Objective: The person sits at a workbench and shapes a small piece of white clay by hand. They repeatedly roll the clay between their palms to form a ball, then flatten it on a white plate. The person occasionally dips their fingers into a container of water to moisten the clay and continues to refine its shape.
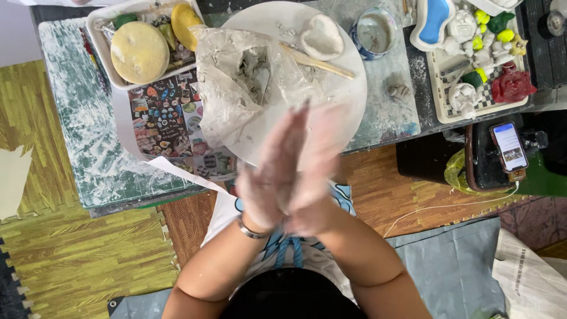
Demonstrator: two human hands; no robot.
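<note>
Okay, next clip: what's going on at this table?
A person seated at a low table presses the left hand and right hand flat together, palms blurred and dusted white; whether anything lies between them cannot be told. Just beyond the hands sits a round white board carrying a crumpled plastic bag of grey clay, a wooden stick and a small heart-shaped clay piece. A cup of cloudy water stands beside the board.

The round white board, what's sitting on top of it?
On the round white board: a crumpled plastic bag of grey clay, a heart-shaped clay piece, a wooden stick. The blurred hands cover its near edge.
</note>
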